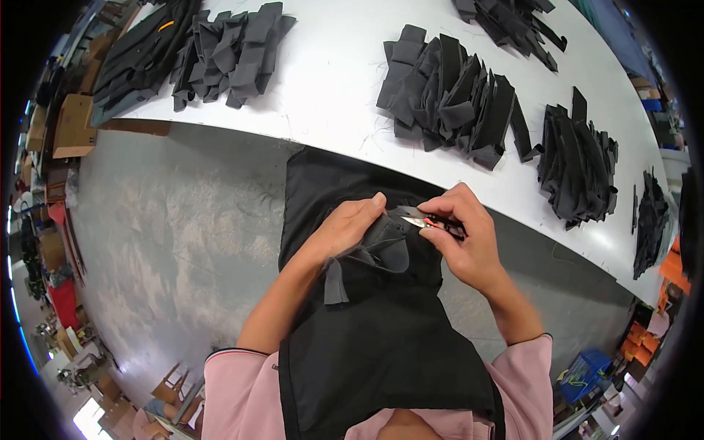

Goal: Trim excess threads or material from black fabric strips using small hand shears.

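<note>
Dark cloth (440,95) is being borne by a white table (330,73) above the floor (183,205). Over the apron (381,345), scissors (416,221), pointing left, axis near-crosswise, are being gripped by the curled right hand (466,236), grey strips (394,253) by the half-closed left hand (345,226).

Your white table (330,81) carries separate heaps of dark cloth. At your far left lies black cloth (136,62) with an orange mark; just beside it, a grey strip pile (238,51). Ahead of you lies a larger pile (451,99), with another heap (510,26) beyond. To your right lie a bundle (576,165) and a narrow stack (650,224).
</note>
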Tool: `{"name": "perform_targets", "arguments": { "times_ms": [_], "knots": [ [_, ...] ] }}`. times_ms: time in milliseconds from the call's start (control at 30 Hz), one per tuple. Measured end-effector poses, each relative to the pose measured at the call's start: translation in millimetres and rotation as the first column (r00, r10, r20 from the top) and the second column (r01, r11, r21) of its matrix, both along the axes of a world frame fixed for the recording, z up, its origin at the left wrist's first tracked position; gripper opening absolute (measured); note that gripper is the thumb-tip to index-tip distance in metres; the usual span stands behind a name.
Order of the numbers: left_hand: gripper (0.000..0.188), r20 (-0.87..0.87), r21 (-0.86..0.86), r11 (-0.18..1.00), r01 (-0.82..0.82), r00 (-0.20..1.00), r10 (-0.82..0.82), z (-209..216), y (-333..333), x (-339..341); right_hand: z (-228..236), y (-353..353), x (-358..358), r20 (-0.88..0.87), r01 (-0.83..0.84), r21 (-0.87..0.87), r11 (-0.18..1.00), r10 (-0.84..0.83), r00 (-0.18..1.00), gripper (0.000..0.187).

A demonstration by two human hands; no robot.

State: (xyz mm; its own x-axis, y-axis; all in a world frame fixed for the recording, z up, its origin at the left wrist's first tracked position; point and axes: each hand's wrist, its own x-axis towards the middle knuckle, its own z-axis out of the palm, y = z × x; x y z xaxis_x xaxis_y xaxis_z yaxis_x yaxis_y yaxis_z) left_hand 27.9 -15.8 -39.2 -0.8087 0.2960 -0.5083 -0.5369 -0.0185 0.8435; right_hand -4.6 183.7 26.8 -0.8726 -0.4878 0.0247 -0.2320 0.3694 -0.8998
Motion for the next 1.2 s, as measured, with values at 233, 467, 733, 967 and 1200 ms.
{"name": "perform_targets", "arguments": {
  "times_ms": [233,467,733,967,1200],
  "knots": [
    [0.047,-0.141,-0.123,0.992,-0.028,0.99,0.011,6.3,10.4,-1.3,-28.3,-7.3,16.8,-0.192,-0.076,0.303,0.95,0.139,0.972,0.019],
    [0.043,-0.15,-0.3,0.944,-0.139,0.984,0.097,-1.6,2.0,3.5,-24.7,21.9,18.7,0.012,0.265,0.085,0.961,-0.267,0.964,0.011],
    [0.026,-0.141,-0.15,0.979,-0.136,0.983,0.115,5.0,8.1,0.4,-38.4,-2.4,28.1,-0.089,0.165,0.072,0.984,-0.158,0.983,0.003],
    [0.038,0.269,0.293,0.929,-0.228,0.951,0.149,5.6,12.0,12.3,-57.1,-15.8,4.4,-0.292,0.241,-0.018,0.97,-0.235,0.927,0.003],
    [0.044,0.114,0.215,0.845,-0.49,0.872,0.477,5.9,27.8,16.5,-50.4,-20.4,16.8,0.23,0.324,-0.198,0.925,-0.277,0.933,0.017]
  ]
}}
